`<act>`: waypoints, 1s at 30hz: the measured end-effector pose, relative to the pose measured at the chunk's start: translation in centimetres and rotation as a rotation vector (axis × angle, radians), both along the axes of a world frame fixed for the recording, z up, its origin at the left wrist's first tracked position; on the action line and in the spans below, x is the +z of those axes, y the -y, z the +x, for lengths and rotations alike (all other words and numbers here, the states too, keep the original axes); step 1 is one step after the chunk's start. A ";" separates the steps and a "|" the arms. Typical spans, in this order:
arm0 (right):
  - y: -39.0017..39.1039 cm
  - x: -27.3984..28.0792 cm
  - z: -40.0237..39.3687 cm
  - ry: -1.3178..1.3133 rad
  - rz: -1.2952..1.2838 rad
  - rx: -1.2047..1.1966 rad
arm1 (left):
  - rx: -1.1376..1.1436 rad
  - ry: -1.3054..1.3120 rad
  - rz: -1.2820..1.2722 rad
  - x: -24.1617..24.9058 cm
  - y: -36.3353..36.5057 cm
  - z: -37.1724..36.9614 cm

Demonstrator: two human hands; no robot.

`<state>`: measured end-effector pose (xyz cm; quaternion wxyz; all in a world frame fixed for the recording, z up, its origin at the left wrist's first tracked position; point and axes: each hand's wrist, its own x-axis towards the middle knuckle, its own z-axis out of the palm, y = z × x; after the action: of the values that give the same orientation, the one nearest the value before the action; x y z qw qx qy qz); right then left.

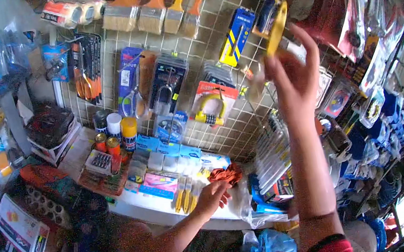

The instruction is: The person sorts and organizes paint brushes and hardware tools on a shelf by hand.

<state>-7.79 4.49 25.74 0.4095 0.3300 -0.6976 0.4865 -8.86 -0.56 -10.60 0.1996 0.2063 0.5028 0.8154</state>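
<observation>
My right hand (pixel 294 82) is raised in front of the wire display wall. Its thumb and fingers pinch what looks like a paintbrush with a yellow handle (pixel 278 29); the handle points up and the lower part is blurred. Down at the white shelf, my left hand (pixel 213 199) has its fingers curled at the lower edge of a crumpled orange-red cloth (pixel 227 175) and appears to grip it. Several yellow-handled paintbrushes (pixel 186 196) lie side by side on the shelf, just left of that hand.
Large paintbrushes (pixel 155 10) hang along the top of the wire grid (pixel 111 39). Packaged tools and a yellow cable lock (pixel 211 109) hang below. Spray cans (pixel 130 133) and small boxes stand on the shelf (pixel 143 205). Hanging goods crowd the right side.
</observation>
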 end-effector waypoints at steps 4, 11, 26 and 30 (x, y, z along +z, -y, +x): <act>1.5 5.3 -5.4 -0.077 0.136 -0.007 | -0.017 -0.002 0.005 -0.3 0.3 -1.4; 3.7 5.9 -8.4 0.002 0.069 -0.029 | 0.030 0.128 0.133 1.1 0.6 -2.7; 2.9 5.7 -17.3 0.127 -0.049 -0.002 | 0.003 0.130 0.154 1.2 1.7 -1.6; 2.8 6.6 -22.8 0.346 -0.259 0.113 | -0.054 0.121 0.111 0.5 0.9 -2.2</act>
<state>-30.59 1.67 32.30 0.2949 0.2247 -0.6697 0.6435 -11.06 -1.49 -10.06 0.2396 0.1809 0.4382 0.8472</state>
